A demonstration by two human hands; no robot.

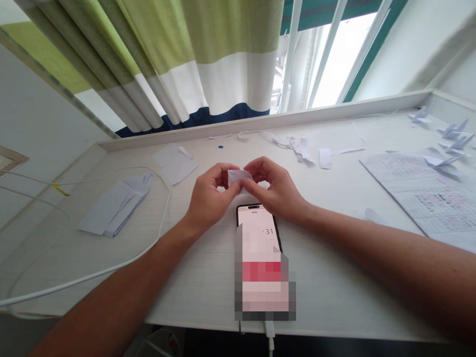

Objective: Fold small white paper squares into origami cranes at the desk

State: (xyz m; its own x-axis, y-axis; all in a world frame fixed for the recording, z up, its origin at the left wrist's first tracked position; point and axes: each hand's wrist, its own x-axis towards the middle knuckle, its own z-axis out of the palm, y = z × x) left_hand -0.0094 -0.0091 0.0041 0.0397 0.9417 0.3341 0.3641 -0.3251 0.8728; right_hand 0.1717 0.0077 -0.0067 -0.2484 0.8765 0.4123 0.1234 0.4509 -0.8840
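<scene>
Between my two hands is a small piece of folded white paper [238, 175], raised a little above the white table. My left hand [212, 191] pinches its left side, thumb in front and fingers behind. The right side is gripped by my right hand [274, 187], with the thumb pressed near the paper's lower middle. Part of the paper is hidden by the fingers. Just below the hands lies a phone [256, 218] with its screen lit and partly blurred out; a white charging cable [270, 329] runs from its lower end.
Folded papers [117, 206] and a flat sheet [176, 163] lie to the left, beside a looping white cable [163, 218]. Paper scraps [300, 149] sit at the back. On the right are a written-on sheet [420, 191] and several folded paper shapes [455, 136]. A raised ledge [208, 126] borders the table.
</scene>
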